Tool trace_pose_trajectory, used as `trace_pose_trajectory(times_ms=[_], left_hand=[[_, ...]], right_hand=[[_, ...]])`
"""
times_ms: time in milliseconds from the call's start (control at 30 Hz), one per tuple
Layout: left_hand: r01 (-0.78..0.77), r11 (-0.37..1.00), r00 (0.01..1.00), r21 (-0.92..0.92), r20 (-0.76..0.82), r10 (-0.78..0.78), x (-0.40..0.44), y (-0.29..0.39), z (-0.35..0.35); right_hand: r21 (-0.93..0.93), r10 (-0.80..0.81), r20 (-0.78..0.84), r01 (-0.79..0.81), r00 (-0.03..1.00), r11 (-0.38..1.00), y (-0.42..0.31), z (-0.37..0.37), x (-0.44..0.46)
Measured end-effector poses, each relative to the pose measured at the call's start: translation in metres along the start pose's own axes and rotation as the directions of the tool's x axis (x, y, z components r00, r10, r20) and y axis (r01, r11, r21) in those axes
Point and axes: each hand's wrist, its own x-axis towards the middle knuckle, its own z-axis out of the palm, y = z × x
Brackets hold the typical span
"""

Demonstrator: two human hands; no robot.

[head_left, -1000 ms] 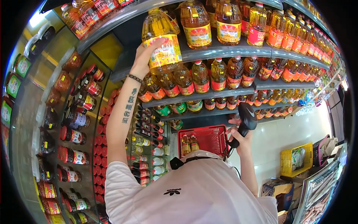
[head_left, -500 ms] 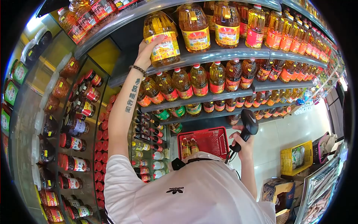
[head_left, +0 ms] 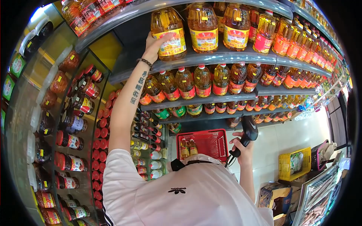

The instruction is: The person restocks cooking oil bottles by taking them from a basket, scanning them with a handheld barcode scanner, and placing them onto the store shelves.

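My left hand [head_left: 155, 46] is closed round the left side of a large cooking oil bottle [head_left: 171, 44], its thumb across the yellow label. The bottle is upright at the front left end of the upper shelf. Two more large oil bottles [head_left: 203, 37] with yellow labels stand to its right. My right hand [head_left: 242, 147] grips the handle of a black barcode scanner [head_left: 250, 130], held up at the right of my body. A cable hangs from the scanner's lower end.
Lower shelves [head_left: 211, 97] carry rows of oil bottles. A red basket [head_left: 217, 137] with two small bottles is on the floor. Glass shelves of jars [head_left: 74, 142] line the left. A yellow crate [head_left: 286, 165] and a cardboard box [head_left: 269, 194] lie at the right.
The held oil bottle has moved back from the shelf's front edge and stands straighter, my left hand still on it. My right hand has tilted the scanner slightly. The view has shifted a little.
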Motion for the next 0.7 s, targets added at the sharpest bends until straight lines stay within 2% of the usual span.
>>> trace_pose_trajectory(times_ms=[167,267,367,433,567,700], left_hand=[[-0.043,0.998,0.999,-0.04,-0.02,0.043,0.01,-0.011,-0.002],[-0.068,0.998,0.998,0.011,-0.008,0.068,0.012,-0.012,-0.002],[-0.062,0.998,0.996,0.006,0.066,0.061,0.017,-0.019,-0.009],[-0.16,0.982,0.986,0.098,0.069,0.154,0.026,-0.035,-0.019],[-0.138,0.986,0.987,0.093,0.097,0.129,0.031,-0.038,-0.021],[-0.208,0.964,0.971,0.164,0.15,0.184,0.034,-0.045,-0.022]], right_hand=[[-0.015,0.006,-0.008,-0.006,1.0,1.0,0.003,-0.003,-0.003],[-0.026,0.001,-0.004,-0.001,1.0,1.0,0.007,-0.007,-0.004],[-0.021,0.006,-0.017,-0.006,1.0,1.0,0.01,-0.006,-0.003],[-0.037,0.022,-0.008,-0.022,1.0,0.999,0.012,-0.005,-0.001],[-0.065,0.041,0.022,-0.039,0.999,0.997,0.01,0.003,0.001],[-0.104,0.07,0.044,-0.065,0.997,0.992,0.007,0.005,0.002]])
